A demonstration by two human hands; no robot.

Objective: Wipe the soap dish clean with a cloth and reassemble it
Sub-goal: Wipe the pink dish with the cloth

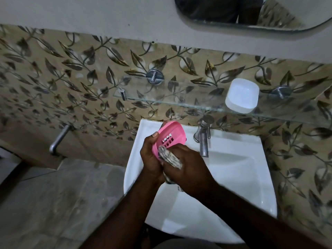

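Center frame, over the white sink (233, 168), the left grip (150, 159) is clamping the pink slotted soap-dish tray (170, 135) by its left edge, tray tilting. The right grip (188, 168) is clutching a patterned cloth (170, 158), pressing it on the tray's near end. The white soap-dish base (241, 95) is sitting on the glass shelf (161, 97), upper right.

Drain tray (172, 131) above sink (233, 173); tub (241, 95) on shelf (179, 94) behind, right of tap (203, 139).

Home bathroom: white washbasin (233, 168) with tap (203, 139), glass shelf (179, 99), mirror (251, 13), leaf-patterned wall tiles (62, 78).
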